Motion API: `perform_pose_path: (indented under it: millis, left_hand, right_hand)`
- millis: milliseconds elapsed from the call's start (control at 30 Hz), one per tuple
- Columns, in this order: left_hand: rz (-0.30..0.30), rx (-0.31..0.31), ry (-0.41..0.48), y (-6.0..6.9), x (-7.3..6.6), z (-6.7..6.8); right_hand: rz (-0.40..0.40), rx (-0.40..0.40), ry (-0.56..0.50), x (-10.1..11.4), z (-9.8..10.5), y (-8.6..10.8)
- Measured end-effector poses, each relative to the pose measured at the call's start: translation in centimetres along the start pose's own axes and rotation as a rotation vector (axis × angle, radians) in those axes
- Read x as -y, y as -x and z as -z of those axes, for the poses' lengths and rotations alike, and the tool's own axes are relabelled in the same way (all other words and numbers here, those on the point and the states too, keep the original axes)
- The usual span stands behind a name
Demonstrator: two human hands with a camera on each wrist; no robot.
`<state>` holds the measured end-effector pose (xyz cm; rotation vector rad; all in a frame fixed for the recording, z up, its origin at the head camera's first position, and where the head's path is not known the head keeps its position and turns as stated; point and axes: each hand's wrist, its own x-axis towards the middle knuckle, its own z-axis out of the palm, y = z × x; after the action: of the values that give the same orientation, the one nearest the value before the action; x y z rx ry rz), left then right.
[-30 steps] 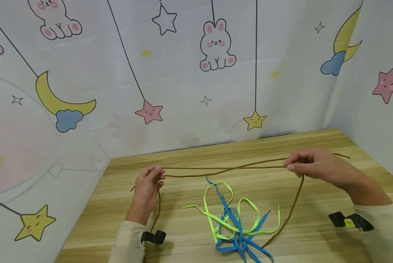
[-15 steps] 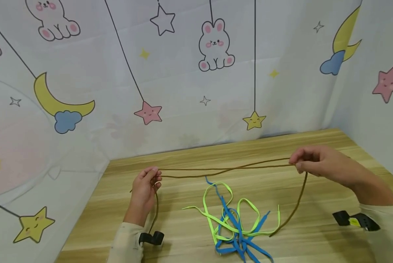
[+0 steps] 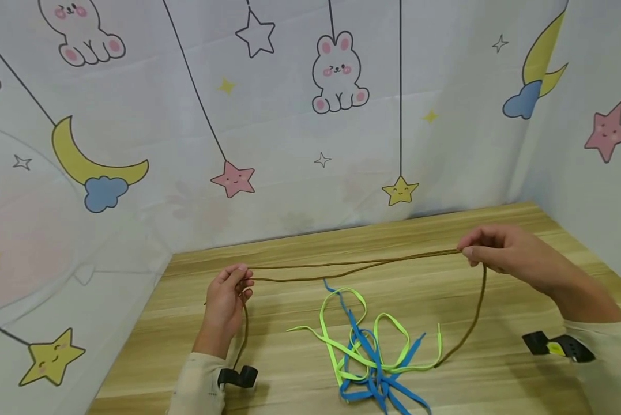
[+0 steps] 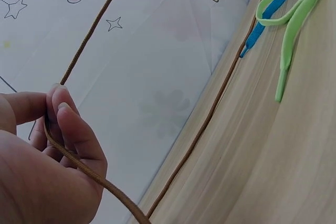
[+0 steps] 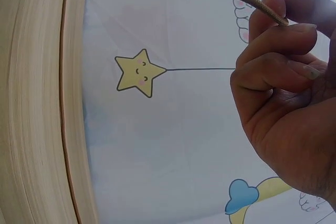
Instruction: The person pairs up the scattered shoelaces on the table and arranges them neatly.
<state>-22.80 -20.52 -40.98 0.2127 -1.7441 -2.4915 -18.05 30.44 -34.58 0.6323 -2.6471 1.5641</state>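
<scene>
My left hand (image 3: 224, 305) and right hand (image 3: 507, 253) pinch a thin brown shoelace (image 3: 315, 266) between thumb and fingers. It stretches nearly straight between them above the table. One tail dangles below each hand. A second brown strand (image 4: 191, 148) lies along the table behind it; whether both belong to one lace I cannot tell. In the left wrist view the lace runs across the left palm. The right wrist view has the lace entering the right fingertips, the other fingers curled. Between the hands, nearer me, lie tangled blue laces (image 3: 359, 395) and green laces (image 3: 331, 351).
The wood-grain table (image 3: 284, 314) ends at a white curtain (image 3: 289, 127) printed with rabbits, stars and moons. The curtain also closes off both sides. Black wrist straps (image 3: 237, 376) sit on both sleeves.
My right hand has risen slightly and moved a little right, and the tail below it has drawn up and right. My left hand has shifted slightly left. The blue and green tangle stays put.
</scene>
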Motion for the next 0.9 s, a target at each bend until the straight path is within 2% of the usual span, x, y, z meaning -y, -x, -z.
perform_pose_path:
  millis: [533,900]
  left_hand:
    - [0.002,0.028,-0.011,0.0,-0.1,0.2]
    - [0.029,0.038,-0.018,-0.2,0.1,0.3]
  right_hand:
    - [0.011,-0.064,-0.014,-0.8,0.4,-0.1]
    - [0.034,-0.049,-0.036,-1.9,1.0,-0.2]
